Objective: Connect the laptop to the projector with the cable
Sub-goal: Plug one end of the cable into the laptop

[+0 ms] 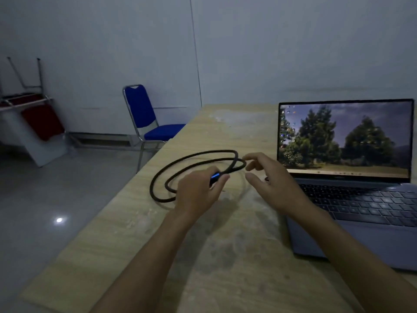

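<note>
A black cable (162,175) lies coiled in loops on the wooden table (225,245), left of the laptop. My left hand (198,193) grips the cable's plug end, whose blue-edged connector (215,177) shows between thumb and fingers. My right hand (268,184) hovers just right of it with fingers spread, fingertips close to the far loop of cable, holding nothing. The open grey laptop (352,199) stands at the right with its screen lit, showing trees. No projector is in view.
A blue chair (146,118) stands off the table's far left corner. Stacked red chairs (33,114) lean at the far left wall. The table's left edge runs diagonally; a tiled floor (45,199) lies beyond it.
</note>
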